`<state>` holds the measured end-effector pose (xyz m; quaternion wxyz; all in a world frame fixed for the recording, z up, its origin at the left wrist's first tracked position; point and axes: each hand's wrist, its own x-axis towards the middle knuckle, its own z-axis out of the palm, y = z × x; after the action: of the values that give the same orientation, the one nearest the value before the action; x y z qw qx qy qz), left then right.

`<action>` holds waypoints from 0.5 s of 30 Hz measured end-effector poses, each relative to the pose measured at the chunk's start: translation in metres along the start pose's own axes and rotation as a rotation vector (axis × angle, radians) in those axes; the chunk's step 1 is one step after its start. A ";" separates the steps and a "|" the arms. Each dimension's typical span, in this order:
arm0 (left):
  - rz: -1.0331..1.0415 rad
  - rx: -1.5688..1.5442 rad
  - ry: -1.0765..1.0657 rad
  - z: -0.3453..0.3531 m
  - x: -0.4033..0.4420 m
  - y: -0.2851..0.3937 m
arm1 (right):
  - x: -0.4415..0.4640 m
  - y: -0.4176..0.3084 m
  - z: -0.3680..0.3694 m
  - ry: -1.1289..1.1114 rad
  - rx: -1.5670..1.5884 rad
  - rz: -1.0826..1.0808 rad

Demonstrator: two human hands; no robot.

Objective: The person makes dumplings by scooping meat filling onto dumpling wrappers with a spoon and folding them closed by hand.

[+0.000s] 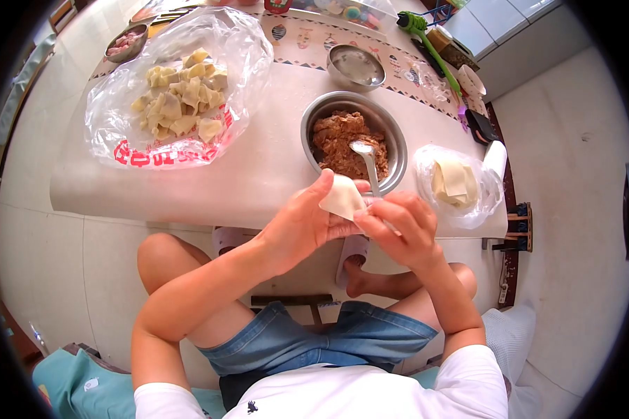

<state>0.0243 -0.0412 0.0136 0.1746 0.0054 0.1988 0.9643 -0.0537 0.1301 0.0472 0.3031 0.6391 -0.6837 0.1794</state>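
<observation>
fingertips [365,218] of the right hand [405,227] are drawn together at the lower right edge of a pale wrapper [343,198], apparently pinching it there, while the other fingers of that hand curl inward. the left hand [304,220] is loosely open, its thumb raised beside the wrapper and its fingers spread underneath, so the sheet rests across them; whether the thumb presses on it i cannot tell. the wrapper is held above the near edge of the table [258,187], just in front of a metal bowl [307,133] of brown filling [339,133]. a spoon [365,151] stands tilted in that filling, its handle leaning toward the hands. to the right of the bowl, a stack of wrappers [456,183] sits in a clear plastic bag [488,202]. behind the bowl, near it, is a smaller metal bowl [335,65]. well over to the left, a large plastic bag [248,56] with red print lies spread out, a heap of folded dumplings [182,98] on it. beyond it, at the far left, a small bowl [140,50] holds pinkish pieces [124,42]. below the hands are denim shorts [314,342] and a white shirt [356,391].
</observation>
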 end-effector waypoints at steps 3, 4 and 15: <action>0.089 0.291 0.078 -0.002 0.000 0.002 | -0.004 -0.001 0.002 -0.067 -0.051 -0.080; 0.107 0.362 0.091 -0.004 0.000 0.001 | -0.005 -0.001 0.002 -0.078 -0.048 -0.081; 0.200 0.627 0.163 -0.005 -0.001 0.007 | -0.008 -0.010 -0.002 -0.118 0.044 0.037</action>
<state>0.0224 -0.0495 0.0117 0.0526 0.0012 0.4976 0.8658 -0.0435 0.1368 0.0423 0.2451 0.6424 -0.7079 0.1619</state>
